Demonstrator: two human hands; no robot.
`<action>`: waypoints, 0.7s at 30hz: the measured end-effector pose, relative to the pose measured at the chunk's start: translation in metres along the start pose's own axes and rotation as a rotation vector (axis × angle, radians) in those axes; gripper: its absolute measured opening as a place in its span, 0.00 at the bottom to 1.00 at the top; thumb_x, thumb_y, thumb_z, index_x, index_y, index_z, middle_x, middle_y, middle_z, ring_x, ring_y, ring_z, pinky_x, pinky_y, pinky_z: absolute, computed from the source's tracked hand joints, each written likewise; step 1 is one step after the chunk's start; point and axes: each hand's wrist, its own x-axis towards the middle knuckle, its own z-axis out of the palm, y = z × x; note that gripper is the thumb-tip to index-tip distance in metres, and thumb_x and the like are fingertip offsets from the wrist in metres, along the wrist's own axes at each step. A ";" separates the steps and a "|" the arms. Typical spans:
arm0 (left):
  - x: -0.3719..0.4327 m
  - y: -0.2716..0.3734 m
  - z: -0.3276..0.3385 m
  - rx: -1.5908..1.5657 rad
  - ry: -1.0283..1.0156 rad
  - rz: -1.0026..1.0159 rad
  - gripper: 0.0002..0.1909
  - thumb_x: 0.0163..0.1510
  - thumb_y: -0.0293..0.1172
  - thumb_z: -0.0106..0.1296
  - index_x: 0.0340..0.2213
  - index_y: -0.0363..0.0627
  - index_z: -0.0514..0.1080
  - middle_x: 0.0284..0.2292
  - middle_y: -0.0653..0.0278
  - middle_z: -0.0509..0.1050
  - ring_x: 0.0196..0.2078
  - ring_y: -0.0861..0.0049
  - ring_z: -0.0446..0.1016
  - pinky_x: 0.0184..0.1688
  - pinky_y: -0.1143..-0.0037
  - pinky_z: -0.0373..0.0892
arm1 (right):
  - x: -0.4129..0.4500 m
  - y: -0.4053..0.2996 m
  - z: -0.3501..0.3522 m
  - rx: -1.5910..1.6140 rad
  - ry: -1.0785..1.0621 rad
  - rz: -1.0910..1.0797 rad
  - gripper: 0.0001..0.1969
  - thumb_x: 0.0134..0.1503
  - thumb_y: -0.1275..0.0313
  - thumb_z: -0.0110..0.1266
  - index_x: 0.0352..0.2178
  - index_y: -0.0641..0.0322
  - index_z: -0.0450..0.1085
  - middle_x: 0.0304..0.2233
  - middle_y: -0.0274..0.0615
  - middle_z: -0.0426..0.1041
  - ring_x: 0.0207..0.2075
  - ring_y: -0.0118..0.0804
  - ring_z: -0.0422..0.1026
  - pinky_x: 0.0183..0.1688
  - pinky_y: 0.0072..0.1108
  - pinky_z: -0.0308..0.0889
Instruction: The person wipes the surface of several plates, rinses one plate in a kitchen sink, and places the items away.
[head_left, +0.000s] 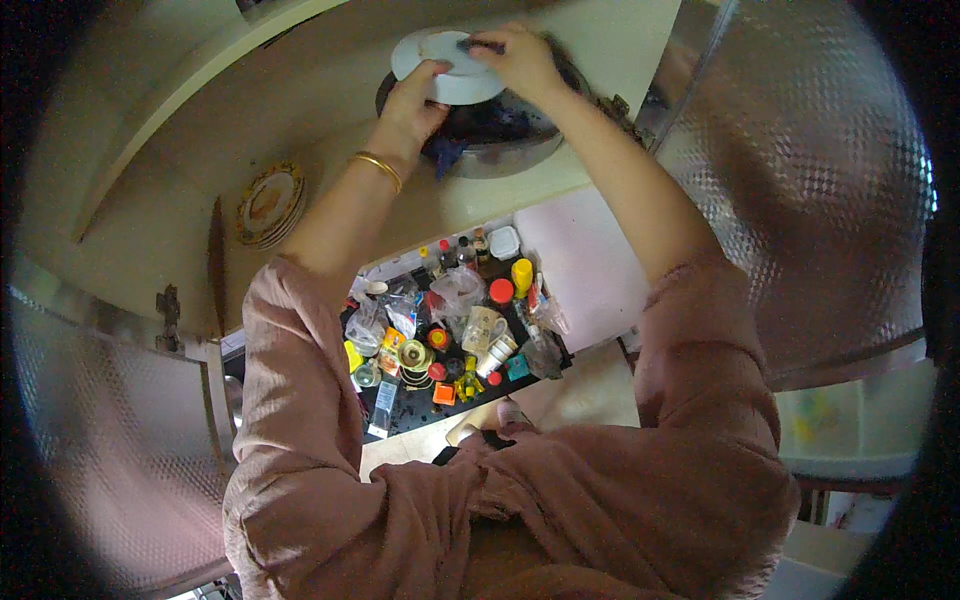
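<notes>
Up in an open wall cabinet, white dishes, seemingly two overlapping round pieces, are held between my hands above a wide metal pan. My left hand grips their lower left edge, thumb on top. Around the upper right side curls my right hand; a small dark patch shows by its fingertips, and I cannot tell whether it is an object. The pan's inside looks dark, and a bit of dark blue material hangs over its near rim.
Patterned plates are stacked on the cabinet shelf at left. Textured cabinet doors stand open on the left and right. Below, a black counter carries several jars, bottles, bags and a patterned mug.
</notes>
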 end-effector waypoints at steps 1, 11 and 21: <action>-0.001 0.005 -0.014 0.088 -0.079 0.061 0.20 0.41 0.23 0.54 0.39 0.38 0.65 0.38 0.60 0.69 0.42 0.70 0.68 0.42 0.76 0.66 | -0.003 -0.005 0.009 0.009 -0.005 -0.002 0.15 0.47 0.62 0.54 0.35 0.56 0.73 0.35 0.46 0.70 0.39 0.43 0.69 0.42 0.27 0.64; 0.008 0.002 -0.017 0.566 -0.167 0.339 0.16 0.44 0.25 0.51 0.38 0.39 0.66 0.39 0.59 0.68 0.43 0.69 0.67 0.45 0.73 0.66 | 0.000 -0.009 0.024 0.127 -0.043 0.139 0.14 0.46 0.61 0.54 0.34 0.54 0.74 0.35 0.47 0.72 0.40 0.46 0.69 0.44 0.31 0.63; 0.012 -0.001 0.006 -0.055 0.009 0.060 0.24 0.39 0.21 0.54 0.41 0.37 0.63 0.40 0.57 0.67 0.43 0.65 0.67 0.44 0.70 0.67 | 0.008 0.005 0.010 0.068 0.058 0.134 0.16 0.46 0.59 0.54 0.34 0.55 0.73 0.29 0.48 0.73 0.33 0.47 0.72 0.39 0.31 0.66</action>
